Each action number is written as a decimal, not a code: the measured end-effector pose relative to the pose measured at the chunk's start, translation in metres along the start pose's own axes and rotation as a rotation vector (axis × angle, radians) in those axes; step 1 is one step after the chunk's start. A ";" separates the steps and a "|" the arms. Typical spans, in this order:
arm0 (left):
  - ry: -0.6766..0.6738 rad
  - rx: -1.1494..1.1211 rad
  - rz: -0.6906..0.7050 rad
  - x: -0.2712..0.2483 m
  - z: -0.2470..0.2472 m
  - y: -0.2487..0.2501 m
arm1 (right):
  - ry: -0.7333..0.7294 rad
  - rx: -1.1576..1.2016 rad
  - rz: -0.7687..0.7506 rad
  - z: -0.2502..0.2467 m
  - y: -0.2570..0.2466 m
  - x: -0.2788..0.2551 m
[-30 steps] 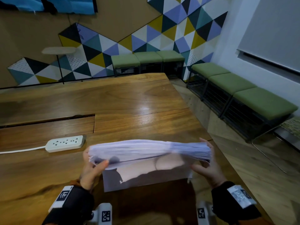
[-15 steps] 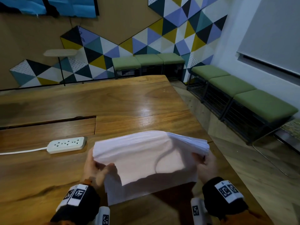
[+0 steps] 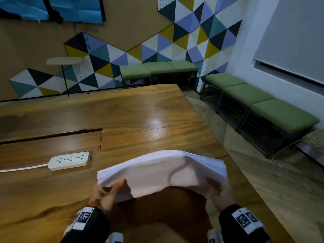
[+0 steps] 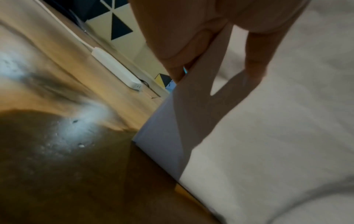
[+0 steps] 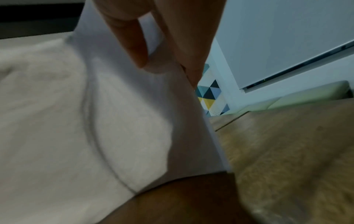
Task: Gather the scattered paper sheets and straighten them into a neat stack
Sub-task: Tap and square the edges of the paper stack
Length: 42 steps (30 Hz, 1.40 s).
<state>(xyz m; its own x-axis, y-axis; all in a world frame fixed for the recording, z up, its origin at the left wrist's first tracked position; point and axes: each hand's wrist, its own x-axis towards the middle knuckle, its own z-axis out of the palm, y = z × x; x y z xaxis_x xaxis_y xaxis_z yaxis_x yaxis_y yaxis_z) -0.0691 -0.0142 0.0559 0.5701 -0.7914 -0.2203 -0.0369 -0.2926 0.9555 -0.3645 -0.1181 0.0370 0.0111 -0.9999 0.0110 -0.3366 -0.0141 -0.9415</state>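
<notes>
A thick stack of white paper sheets (image 3: pixel 157 171) bows upward in the middle, held above the wooden table (image 3: pixel 122 111) near its front right corner. My left hand (image 3: pixel 107 192) grips the stack's left end, thumb on top. My right hand (image 3: pixel 219 188) grips the right end, where the sheet edges fan out unevenly. In the left wrist view the fingers (image 4: pixel 254 63) lie on the paper sheets (image 4: pixel 268 136), whose lower edge meets the table. In the right wrist view the fingers (image 5: pixel 130 39) press on the paper sheets (image 5: pixel 76 121).
A white power strip (image 3: pixel 69 160) with its cord lies on the table to the left of the stack. A slot (image 3: pixel 52 135) cuts the tabletop behind it. Green benches (image 3: pixel 263 106) line the walls at the right and back. The table's right edge is close to my right hand.
The stack has tipped from edge-on to sloping toward me, with its top face showing. Both hands have come lower and nearer with it.
</notes>
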 end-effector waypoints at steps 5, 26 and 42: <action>0.046 -0.008 0.056 -0.002 0.000 0.011 | 0.028 0.091 -0.038 -0.001 -0.017 -0.006; 0.038 -0.302 0.106 -0.019 -0.004 0.030 | -0.008 0.478 0.044 -0.008 -0.064 -0.018; -0.242 -0.143 0.102 -0.014 -0.026 0.022 | -0.151 0.282 0.036 -0.018 -0.047 -0.009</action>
<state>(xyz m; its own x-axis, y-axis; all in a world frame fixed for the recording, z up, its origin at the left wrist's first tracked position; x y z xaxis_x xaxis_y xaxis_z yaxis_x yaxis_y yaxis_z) -0.0564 0.0039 0.0850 0.3565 -0.9228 -0.1457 0.0418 -0.1401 0.9893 -0.3654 -0.1087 0.0873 0.1507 -0.9871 -0.0547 -0.0652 0.0452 -0.9968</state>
